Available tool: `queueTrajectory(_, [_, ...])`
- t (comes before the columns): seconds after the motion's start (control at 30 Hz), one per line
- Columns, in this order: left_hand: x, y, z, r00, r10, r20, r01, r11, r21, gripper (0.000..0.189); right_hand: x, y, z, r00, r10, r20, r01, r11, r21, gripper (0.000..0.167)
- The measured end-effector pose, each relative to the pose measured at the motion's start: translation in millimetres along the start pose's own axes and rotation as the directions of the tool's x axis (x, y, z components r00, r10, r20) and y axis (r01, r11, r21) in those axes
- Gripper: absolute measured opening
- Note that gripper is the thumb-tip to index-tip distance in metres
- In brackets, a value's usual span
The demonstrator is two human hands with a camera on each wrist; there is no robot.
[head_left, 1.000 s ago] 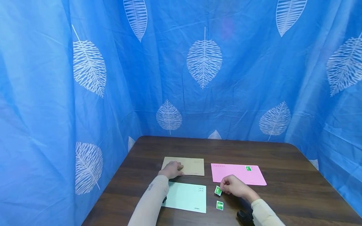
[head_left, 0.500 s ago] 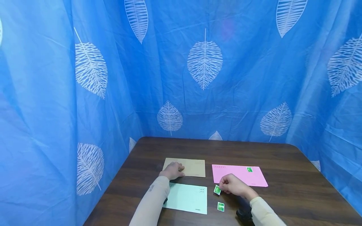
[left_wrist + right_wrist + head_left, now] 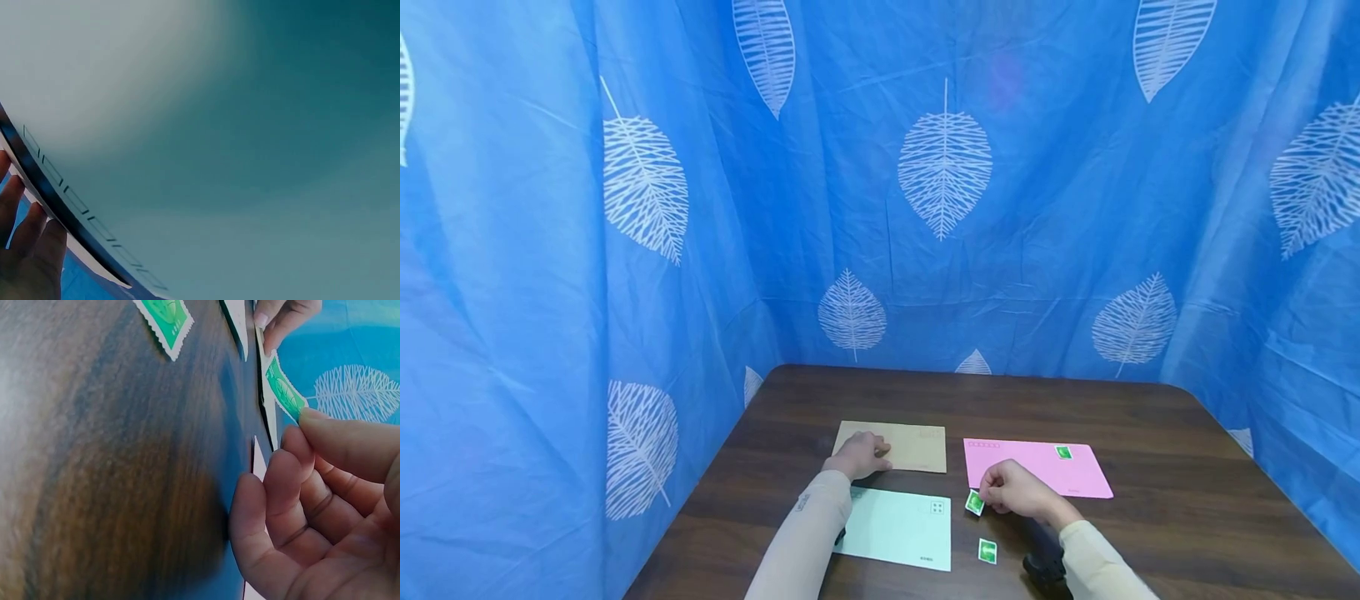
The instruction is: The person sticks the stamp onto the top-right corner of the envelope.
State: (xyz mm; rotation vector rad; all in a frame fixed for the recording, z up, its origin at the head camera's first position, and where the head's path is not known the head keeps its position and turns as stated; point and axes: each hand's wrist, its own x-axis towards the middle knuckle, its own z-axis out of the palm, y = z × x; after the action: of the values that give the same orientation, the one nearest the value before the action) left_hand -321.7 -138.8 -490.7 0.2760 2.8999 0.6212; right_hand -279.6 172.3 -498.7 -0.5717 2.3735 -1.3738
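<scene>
My right hand (image 3: pixel 1017 488) pinches a green stamp (image 3: pixel 974 502) by one corner between thumb and index finger. In the right wrist view this stamp (image 3: pixel 285 387) is raised over the table. My left hand (image 3: pixel 858 454) rests on the left part of a tan envelope (image 3: pixel 917 446), its fingers lightly bent. In the left wrist view the fingers (image 3: pixel 47 240) lie at the envelope's edge, with the pale green envelope (image 3: pixel 262 187) close to the camera. A second stamp (image 3: pixel 987 551) lies on the table, below my right hand.
A pink envelope (image 3: pixel 1018 462) with a green stamp (image 3: pixel 1063 452) at its upper right lies behind my right hand. The mint envelope (image 3: pixel 898 529) lies partly under my left forearm. A blue leaf-print curtain (image 3: pixel 880 208) hangs around the wooden table (image 3: pixel 1037 408).
My right hand has moved slightly left and away from me with the pinched stamp. My left hand stays on the tan envelope. The head view has shifted a little.
</scene>
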Motion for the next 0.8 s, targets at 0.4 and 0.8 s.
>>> queueTrajectory(0.4, [-0.9,-0.5,1.2,1.0,0.001,-0.018,-0.001,1.0,-0.019,0.042,1.0,-1.0,2.5,1.0,-0.003,-0.007,0.003,1.0,-0.017,0.008])
queueTrajectory(0.8, [4.0,-0.7,2.2,0.999,0.004,-0.035,-0.005,1.0,-0.029,0.041,3.6,-0.9,2.7,1.0,-0.012,-0.014,0.011,1.0,-0.02,0.009])
